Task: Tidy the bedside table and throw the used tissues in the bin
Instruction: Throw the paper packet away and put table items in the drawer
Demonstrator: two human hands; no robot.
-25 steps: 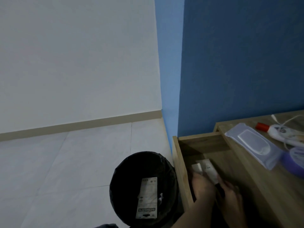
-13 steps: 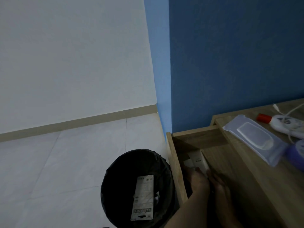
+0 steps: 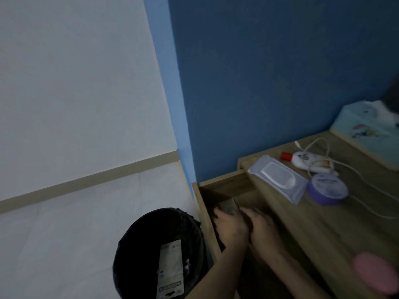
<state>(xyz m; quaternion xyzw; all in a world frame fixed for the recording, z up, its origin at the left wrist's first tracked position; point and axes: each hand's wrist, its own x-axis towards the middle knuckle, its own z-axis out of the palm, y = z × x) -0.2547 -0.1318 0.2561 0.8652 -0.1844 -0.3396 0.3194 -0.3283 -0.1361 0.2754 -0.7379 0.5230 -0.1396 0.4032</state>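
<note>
One left hand (image 3: 231, 228) and one right hand (image 3: 264, 231) lie inside one open drawer (image 3: 224, 184). I cannot tell either grip's state. One black bin (image 3: 138, 244) stands beside.

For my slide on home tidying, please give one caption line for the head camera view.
Left hand and right hand reach into the open drawer, next to the black bin.

Wooden counter (image 3: 323, 229), top surface:
- flat wipes pack (image 3: 278, 179) near the back-left corner
- purple round tin (image 3: 327, 188) just beside the pack
- white bottle (image 3: 302, 160) with a red cap, lying on its side behind them
- white cable (image 3: 364, 199) looping past the bottle and tin
- blurred pink round item (image 3: 373, 270) at the near edge

Pale floor (image 3: 64, 234):
- black bin (image 3: 151, 244) standing beside the counter
</note>
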